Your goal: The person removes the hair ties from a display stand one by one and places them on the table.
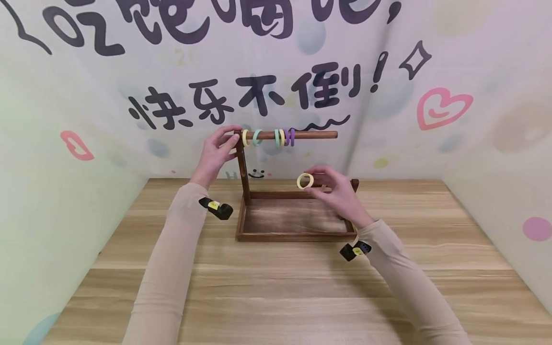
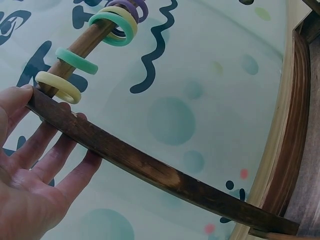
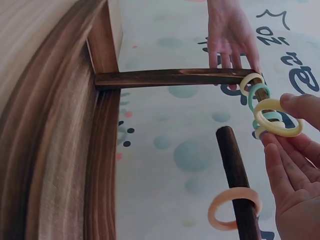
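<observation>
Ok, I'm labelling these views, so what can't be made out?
Head: much of the lower rod, behind the right hand.
Left wrist: the free end of the upper rod, cut off by the top edge.
Right wrist: the lower rod's base, cut off by the bottom edge.
Head: print on the left yellow label, too small to read.

"快乐不倒!" (image 1: 262,98) on wall (image 1: 388,143), faint "20" (image 1: 187,58) above, "H" (image 1: 232,176) below

Held ring (image 3: 275,131) — yellow; stand (image 2: 150,172) — brown.
</observation>
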A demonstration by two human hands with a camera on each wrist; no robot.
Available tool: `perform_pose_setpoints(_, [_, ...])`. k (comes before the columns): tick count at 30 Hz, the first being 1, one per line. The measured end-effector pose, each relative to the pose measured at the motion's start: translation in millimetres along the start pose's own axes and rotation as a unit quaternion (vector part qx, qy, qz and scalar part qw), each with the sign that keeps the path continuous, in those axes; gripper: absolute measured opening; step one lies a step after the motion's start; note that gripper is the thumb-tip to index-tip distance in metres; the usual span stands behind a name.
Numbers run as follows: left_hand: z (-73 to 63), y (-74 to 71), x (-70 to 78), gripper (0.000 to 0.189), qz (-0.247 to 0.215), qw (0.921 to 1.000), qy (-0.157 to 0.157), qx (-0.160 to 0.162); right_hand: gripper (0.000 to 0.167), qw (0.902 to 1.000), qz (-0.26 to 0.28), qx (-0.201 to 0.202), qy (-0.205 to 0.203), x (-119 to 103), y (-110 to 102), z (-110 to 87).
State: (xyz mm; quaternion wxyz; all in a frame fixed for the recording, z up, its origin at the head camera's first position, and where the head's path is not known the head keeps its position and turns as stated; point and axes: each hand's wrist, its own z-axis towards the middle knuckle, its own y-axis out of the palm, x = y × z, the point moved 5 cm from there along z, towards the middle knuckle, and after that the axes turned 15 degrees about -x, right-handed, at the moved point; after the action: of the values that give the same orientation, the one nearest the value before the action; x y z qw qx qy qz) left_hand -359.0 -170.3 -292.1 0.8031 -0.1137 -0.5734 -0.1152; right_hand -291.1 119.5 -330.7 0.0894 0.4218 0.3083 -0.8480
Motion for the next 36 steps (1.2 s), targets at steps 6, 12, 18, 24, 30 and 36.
perform_pose_setpoints(6, [1.0, -0.3, 0.5, 0.021, 0.001, 1.0000, 0.002, 0.002, 0.040, 0.9996, 0.008, -0.022, 0.016, 4.2, 6.0, -1.1])
perform_pose_setpoints(12, [0.7, -0.8, 0.8, 0.022, 0.005, 1.0000, -0.002, 0.001, 0.040, 0.9985, -0.001, -0.049, 0.026, 9.2, 11.7, -4.8])
perform_pose_setpoints(18, [1.4, 0.9, 1.6, 0.024, 0.005, 1.0000, -0.002, -0.003, 0.038, 0.9965, 0.018, -0.065, 0.049, 14.1, 19.0, -9.5])
perform_pose_setpoints(24, [2.8, 0.5, -0.3, 0.024, 0.002, 1.0000, -0.001, -0.005, 0.038, 0.9942, 0.011, -0.088, 0.061, 19.2, 28.4, -11.1])
perform_pose_setpoints(30, [1.4, -0.3, -0.4, 0.024, 0.006, 1.0000, -0.002, -0.004, 0.039, 0.9911, 0.025, -0.112, 0.068, 24.5, 43.5, -11.6])
perform_pose_setpoints(36, [0.4, -0.5, -1.1, 0.023, 0.001, 1.0000, -0.003, -0.003, 0.037, 0.9854, 0.039, -0.149, 0.072, 31.4, 59.7, -14.8])
